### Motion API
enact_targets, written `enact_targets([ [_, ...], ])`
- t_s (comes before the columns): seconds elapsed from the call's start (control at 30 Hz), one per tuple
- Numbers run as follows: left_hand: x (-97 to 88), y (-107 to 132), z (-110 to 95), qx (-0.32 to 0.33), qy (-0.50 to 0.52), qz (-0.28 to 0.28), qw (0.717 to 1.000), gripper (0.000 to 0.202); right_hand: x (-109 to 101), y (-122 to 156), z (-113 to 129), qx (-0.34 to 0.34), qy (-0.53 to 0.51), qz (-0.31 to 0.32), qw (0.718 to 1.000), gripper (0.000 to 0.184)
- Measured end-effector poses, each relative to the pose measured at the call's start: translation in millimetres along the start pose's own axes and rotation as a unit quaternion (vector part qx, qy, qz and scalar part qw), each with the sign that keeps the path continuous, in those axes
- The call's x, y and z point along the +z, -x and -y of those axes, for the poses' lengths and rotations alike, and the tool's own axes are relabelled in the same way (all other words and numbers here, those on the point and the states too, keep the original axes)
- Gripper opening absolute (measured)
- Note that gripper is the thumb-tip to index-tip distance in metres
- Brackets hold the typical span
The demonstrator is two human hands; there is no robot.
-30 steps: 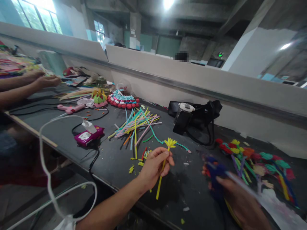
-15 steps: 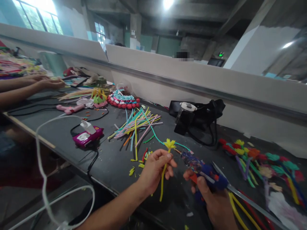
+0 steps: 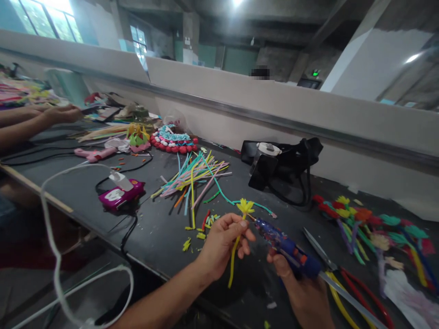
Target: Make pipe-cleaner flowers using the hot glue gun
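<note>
Between thumb and fingers, my left hand (image 3: 222, 242) pinches a yellow pipe-cleaner flower (image 3: 245, 206) near its head; its stem hangs below the fingers. My right hand (image 3: 297, 285) is wrapped round a blue hot glue gun (image 3: 286, 244), and a long glue stick (image 3: 350, 297) sticks out of its back end. The gun's metal nozzle points left, at the underside of the flower head; whether it touches I cannot tell. Scissors (image 3: 318, 249) with red and yellow handles lie on the table beyond my right hand. Yellow pipe-cleaner scraps (image 3: 187, 244) lie left of my left hand.
Loose pipe cleaners (image 3: 192, 178) lie in a heap mid-table. Finished flowers (image 3: 363, 224) lie at right, a black bag (image 3: 307, 160) by the partition. At left are a purple power strip (image 3: 121, 194) with a white cable, a pink glue gun (image 3: 96, 154) and another person's hands (image 3: 65, 113).
The glue gun has tipped slightly, and its nozzle is closer to the flower's base. More of the scissors now shows beside it. The view has shifted a little.
</note>
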State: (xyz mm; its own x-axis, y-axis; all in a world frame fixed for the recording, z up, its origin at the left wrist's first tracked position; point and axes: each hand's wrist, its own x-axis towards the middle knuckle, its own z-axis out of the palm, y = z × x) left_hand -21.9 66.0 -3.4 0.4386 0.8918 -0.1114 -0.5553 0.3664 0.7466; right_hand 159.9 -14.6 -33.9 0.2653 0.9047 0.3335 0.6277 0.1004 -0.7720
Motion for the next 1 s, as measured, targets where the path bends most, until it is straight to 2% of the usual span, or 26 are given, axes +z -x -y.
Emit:
enact_targets([
  [0.07, 0.1, -0.2, 0.2, 0.000, -0.001, 0.003, 1.000, 0.028, -0.4, 0.8, -4.1, -0.002, 0.017, 0.014, 1.000, 0.038],
  [0.17, 0.9, 0.4, 0.0, -0.003, -0.001, 0.005, 1.000, 0.027, 0.0, 2.2, -6.2, 0.015, 0.025, -0.001, 1.000, 0.039],
  [0.37, 2.2, 1.9, -0.1, -0.005, -0.002, 0.007, 1.000, 0.026, -2.8, 0.4, -11.6, -0.024, 0.062, 0.020, 0.998, 0.036],
  [0.6, 1.5, 0.3, -0.4, -0.002, -0.003, 0.010, 1.000, 0.027, -1.9, -0.9, -7.2, -0.006, 0.059, -0.001, 0.998, 0.039],
  [0.87, 0.9, 1.1, 0.4, -0.006, -0.003, 0.008, 1.000, 0.027, -1.9, -0.7, -6.1, 0.000, 0.083, 0.004, 0.997, 0.043],
  [1.0, 1.3, 0.7, -0.3, -0.008, -0.003, 0.005, 1.000, 0.027, -1.6, 1.1, -11.5, -0.025, 0.104, -0.001, 0.994, 0.045],
])
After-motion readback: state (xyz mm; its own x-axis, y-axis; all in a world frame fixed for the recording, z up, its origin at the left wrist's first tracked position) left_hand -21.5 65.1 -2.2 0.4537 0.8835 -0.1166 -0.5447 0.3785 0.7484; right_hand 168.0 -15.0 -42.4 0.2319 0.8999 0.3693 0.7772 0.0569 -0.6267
